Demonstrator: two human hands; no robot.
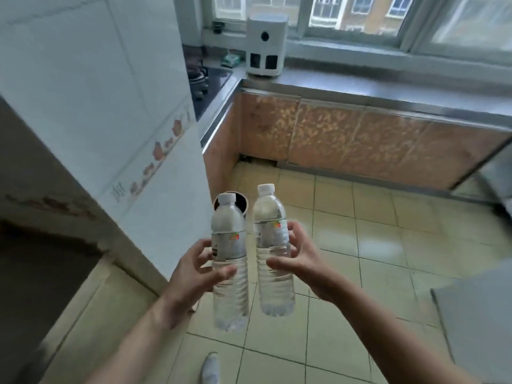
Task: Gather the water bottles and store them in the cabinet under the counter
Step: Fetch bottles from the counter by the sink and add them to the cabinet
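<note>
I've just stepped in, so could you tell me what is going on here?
A person stands on the kitchen floor holding two capped water bottles upright, the left bottle in the left hand and the right bottle in the right hand. The cabinet doors under the counter ahead look closed.

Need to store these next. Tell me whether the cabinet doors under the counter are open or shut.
Shut: the cabinet doors lie flush in one row beneath the counter, with no interior showing.

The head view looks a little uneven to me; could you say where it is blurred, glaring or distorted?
Head view: window blown out by daylight; glare patch on the floor tiles; counter edge bowed by the wide lens; both bottles, left and right, slightly soft.
</note>
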